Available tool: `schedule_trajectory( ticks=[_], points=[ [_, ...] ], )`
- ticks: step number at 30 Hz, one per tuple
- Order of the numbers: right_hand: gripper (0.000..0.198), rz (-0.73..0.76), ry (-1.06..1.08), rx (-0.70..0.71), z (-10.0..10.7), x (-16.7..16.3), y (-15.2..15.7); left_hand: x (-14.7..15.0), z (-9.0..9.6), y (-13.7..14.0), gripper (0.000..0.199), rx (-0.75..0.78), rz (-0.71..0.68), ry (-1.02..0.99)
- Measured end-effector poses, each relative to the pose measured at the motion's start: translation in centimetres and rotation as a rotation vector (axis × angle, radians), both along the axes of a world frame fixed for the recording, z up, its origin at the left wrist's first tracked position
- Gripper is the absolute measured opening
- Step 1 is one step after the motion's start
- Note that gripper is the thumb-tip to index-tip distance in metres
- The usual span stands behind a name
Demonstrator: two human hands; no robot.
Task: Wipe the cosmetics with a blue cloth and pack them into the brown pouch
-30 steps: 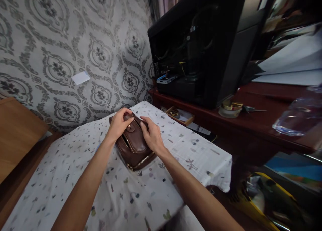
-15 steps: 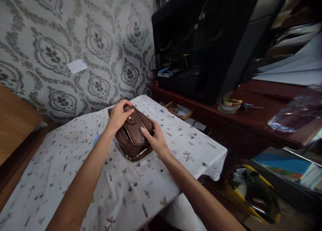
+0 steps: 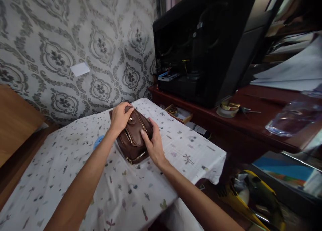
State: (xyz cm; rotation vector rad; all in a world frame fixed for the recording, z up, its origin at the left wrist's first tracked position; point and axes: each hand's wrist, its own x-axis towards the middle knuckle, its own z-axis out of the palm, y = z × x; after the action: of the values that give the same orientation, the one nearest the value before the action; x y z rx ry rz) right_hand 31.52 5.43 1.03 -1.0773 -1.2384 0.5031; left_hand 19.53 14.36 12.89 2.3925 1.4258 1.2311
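A brown leather bag (image 3: 136, 130) with gold-coloured zips and a small metal clasp rests on the patterned white cloth (image 3: 125, 194) over the table. My left hand (image 3: 119, 117) is closed on the bag's far left edge, its thumb and fingers pinching a flap or strap there. Round the right side goes my right hand (image 3: 154, 142), thumb on the front face and fingers behind the edge. Partly hidden by my left forearm, a blue round object (image 3: 98, 142) lies left of the bag.
To the right, a dark red desk (image 3: 254, 113) carries a black computer case (image 3: 196, 53), tape rolls (image 3: 227, 109), keys (image 3: 248, 110) and a clear plastic case (image 3: 286, 122). A small open box (image 3: 179, 113) sits below. A yellow-and-black bag (image 3: 251, 194) stands lower right. Patterned wallpaper (image 3: 75, 39) backs the table.
The view has shifted slightly, so most things appear a little lower. Both hands stay on the bag; the right thumb and fingers have moved slightly along its right side.
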Motion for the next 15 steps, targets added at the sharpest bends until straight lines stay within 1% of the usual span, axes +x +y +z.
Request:
schedule_trajectory(
  ticks=[2,4,8,11,15],
  points=[
    [0.056,-0.034,-0.092,0.032,-0.2,-0.3,-0.2,0.0,0.0,0.2,0.011,-0.011,0.02,-0.034],
    [0.052,-0.054,-0.161,0.027,-0.4,-0.5,-0.3,-0.2,0.1,0.7,0.014,-0.072,0.018,-0.102],
    [0.048,-0.097,-0.221,0.009,-0.9,-0.9,-0.2,-0.3,0.1,1.7,0.028,-0.208,-0.013,-0.206],
    [0.047,-0.129,-0.248,0.003,-0.9,-1.0,0.0,-0.2,0.0,1.7,0.029,-0.273,-0.062,-0.246],
    [0.048,-0.137,-0.273,-0.007,-0.9,-1.2,0.0,-0.2,0.1,1.3,0.034,-0.33,-0.145,-0.28]
  ],
)
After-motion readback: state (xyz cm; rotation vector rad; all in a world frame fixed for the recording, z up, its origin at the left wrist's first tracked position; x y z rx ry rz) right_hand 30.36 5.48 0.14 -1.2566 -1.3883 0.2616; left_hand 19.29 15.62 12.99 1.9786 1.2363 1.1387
